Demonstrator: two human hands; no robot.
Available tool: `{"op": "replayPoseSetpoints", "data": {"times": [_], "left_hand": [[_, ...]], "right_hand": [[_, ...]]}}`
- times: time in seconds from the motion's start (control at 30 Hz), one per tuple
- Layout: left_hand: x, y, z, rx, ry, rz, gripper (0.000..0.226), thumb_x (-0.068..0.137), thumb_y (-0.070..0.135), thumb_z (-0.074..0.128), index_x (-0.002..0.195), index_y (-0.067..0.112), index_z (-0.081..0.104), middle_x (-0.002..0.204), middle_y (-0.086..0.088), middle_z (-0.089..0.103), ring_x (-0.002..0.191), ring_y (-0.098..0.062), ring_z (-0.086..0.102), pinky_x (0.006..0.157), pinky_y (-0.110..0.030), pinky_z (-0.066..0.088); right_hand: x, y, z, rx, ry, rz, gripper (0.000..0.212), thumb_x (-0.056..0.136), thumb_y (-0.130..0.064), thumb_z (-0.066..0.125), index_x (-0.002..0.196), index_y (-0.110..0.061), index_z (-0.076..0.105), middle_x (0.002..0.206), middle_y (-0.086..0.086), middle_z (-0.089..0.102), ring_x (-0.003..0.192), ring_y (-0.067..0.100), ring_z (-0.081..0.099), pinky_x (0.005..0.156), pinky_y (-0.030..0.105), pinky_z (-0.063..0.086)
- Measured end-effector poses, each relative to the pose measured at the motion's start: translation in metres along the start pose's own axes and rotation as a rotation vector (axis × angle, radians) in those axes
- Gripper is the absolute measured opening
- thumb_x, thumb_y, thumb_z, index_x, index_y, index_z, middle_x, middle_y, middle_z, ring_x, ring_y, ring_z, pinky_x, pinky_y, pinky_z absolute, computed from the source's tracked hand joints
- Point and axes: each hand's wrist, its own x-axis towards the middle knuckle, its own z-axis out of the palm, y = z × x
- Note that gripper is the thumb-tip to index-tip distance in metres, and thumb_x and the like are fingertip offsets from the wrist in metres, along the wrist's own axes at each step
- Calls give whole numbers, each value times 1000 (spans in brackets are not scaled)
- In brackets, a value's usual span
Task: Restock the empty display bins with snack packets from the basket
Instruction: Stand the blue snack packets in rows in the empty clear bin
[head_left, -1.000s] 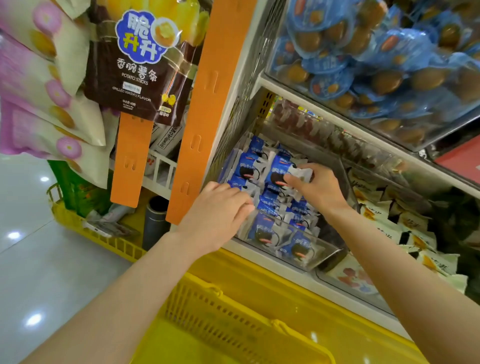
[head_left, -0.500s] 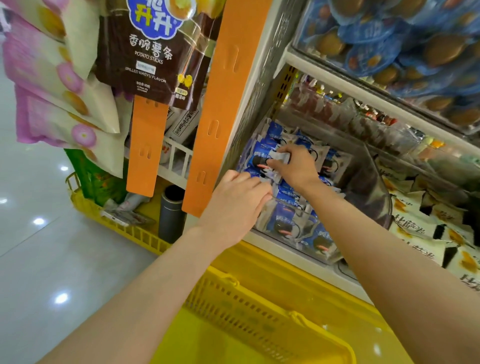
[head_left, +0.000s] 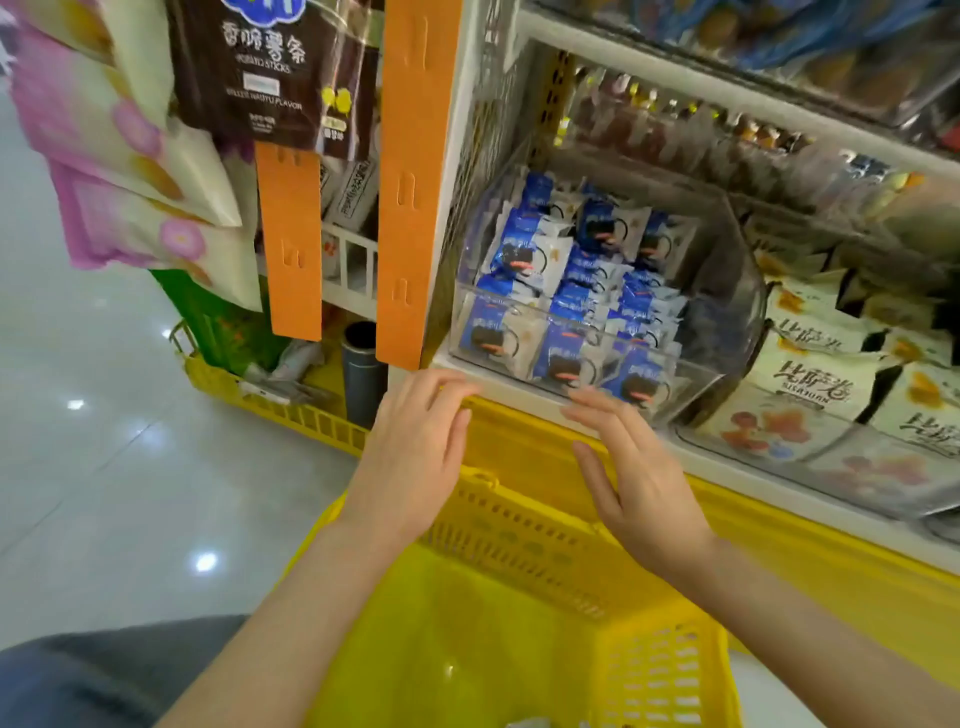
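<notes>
A clear plastic display bin on the lower shelf holds several blue-and-white snack packets, piled toward its left side. Below it stands a yellow basket; its inside looks nearly bare, with a pale scrap at the bottom edge of view. My left hand hovers over the basket's far rim, fingers spread, holding nothing. My right hand is beside it, just in front of the bin's front wall, palm turned inward, fingers apart and empty.
An orange strip and hanging snack bags crowd the left. A neighbouring bin with white-and-yellow packets sits to the right. Another yellow basket and a dark cylinder stand on the floor at left. A yellow ledge runs under the shelf.
Both hands have drawn back out of the bin toward me and now hang empty over the basket. The packet my right hand was holding stays in the bin. The view has tilted down.
</notes>
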Motion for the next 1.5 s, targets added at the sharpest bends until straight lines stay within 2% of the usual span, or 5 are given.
{"op": "replayPoseSetpoints", "data": {"times": [0.5,0.83,1.03,1.27,1.5], "left_hand": [[-124,-104,34,96,-202,-720,31,100,27,35,125,16,49,110,-17,63,97,-38,59,75,-39,41],[-114,-85,44,169,-108,-472,31,91,1,49,122,-1,52,115,-21,53,107,-37,48,92,-37,33],[-130,-37,86,-329,-599,-462,53,89,25,60,137,15,39,137,-2,42,125,-8,38,101,-15,26],[-133,-35,97,-512,-722,-586,49,78,25,74,123,17,57,89,16,54,62,14,51,59,-4,40],[-147,-53,103,-536,-772,-784,27,85,27,67,103,20,49,101,8,56,89,-3,55,70,-12,45]], "right_hand": [[-247,60,178,186,-1282,756,82,85,-45,63,146,-12,18,147,9,25,133,21,35,104,28,31],[-227,56,184,217,-892,771,40,86,-19,66,123,-14,52,124,6,48,106,19,55,88,20,42],[-133,12,149,633,-667,591,50,71,-18,81,115,-20,57,104,-4,53,95,6,53,76,4,38],[-117,-4,135,1060,-572,751,78,62,-1,84,122,-27,41,109,-1,59,96,10,66,82,25,54],[-194,52,167,590,-562,995,31,85,-11,67,114,-11,56,106,4,62,106,22,59,80,18,46]]}}
